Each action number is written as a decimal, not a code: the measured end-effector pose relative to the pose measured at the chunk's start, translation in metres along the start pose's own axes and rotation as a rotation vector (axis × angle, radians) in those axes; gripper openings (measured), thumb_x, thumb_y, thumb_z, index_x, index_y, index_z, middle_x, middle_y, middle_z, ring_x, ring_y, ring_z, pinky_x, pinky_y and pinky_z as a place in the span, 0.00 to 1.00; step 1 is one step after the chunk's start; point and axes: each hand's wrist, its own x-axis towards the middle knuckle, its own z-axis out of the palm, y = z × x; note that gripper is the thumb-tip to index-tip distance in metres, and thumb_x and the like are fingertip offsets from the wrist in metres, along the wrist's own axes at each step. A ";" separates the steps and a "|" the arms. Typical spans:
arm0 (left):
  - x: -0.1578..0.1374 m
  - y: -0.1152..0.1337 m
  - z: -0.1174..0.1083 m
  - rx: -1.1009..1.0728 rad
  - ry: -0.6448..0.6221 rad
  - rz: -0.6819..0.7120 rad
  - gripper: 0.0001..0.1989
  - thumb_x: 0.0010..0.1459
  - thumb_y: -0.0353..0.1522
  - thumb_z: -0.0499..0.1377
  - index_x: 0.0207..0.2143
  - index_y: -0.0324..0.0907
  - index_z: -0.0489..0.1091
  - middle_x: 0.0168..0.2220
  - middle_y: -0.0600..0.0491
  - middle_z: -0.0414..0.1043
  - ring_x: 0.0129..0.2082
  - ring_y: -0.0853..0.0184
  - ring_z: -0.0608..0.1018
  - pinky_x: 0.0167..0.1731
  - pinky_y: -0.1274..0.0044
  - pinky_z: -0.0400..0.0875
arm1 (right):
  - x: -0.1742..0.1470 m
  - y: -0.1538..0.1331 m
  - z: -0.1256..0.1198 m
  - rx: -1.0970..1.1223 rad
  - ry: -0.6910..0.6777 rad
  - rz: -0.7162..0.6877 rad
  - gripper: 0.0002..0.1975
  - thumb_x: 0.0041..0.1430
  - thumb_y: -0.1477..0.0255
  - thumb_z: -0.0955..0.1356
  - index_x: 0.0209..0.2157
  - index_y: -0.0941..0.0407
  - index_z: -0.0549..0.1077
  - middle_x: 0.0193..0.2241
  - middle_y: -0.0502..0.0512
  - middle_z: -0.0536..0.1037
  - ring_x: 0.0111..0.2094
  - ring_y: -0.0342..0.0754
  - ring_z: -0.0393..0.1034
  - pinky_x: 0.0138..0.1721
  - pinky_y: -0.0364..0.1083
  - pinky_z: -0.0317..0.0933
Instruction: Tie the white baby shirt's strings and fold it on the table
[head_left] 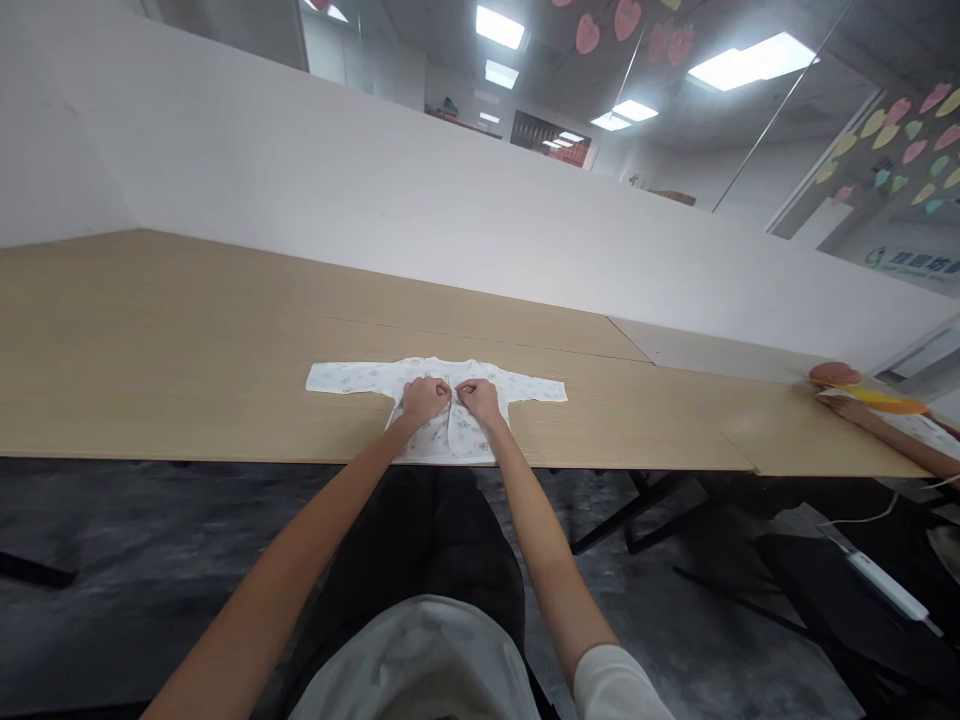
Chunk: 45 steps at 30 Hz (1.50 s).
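A small white baby shirt with a faint print lies spread on the table, its sleeves stretched out to either side and its front opening running down the middle. My left hand pinches the cloth just left of that opening, thumb and finger together. On the other side of the opening, my right hand is closed in a similar pinch on the shirt's front edge. The two hands are close together but apart. Whatever small fastening may be between the fingertips is too small to make out.
The wooden table runs along a white partition wall. At the far right, another person's hand rests by white and yellow cloth. A black chair with a white strip-shaped device stands at lower right.
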 end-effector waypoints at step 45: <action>-0.031 -0.005 -0.024 -0.525 -0.332 0.101 0.14 0.46 0.38 0.59 0.32 0.41 0.77 0.32 0.49 0.79 0.35 0.60 0.79 0.37 0.73 0.71 | -0.035 -0.009 -0.024 0.546 -0.184 0.136 0.23 0.43 0.82 0.64 0.44 0.59 0.70 0.17 0.44 0.72 0.20 0.41 0.67 0.25 0.38 0.61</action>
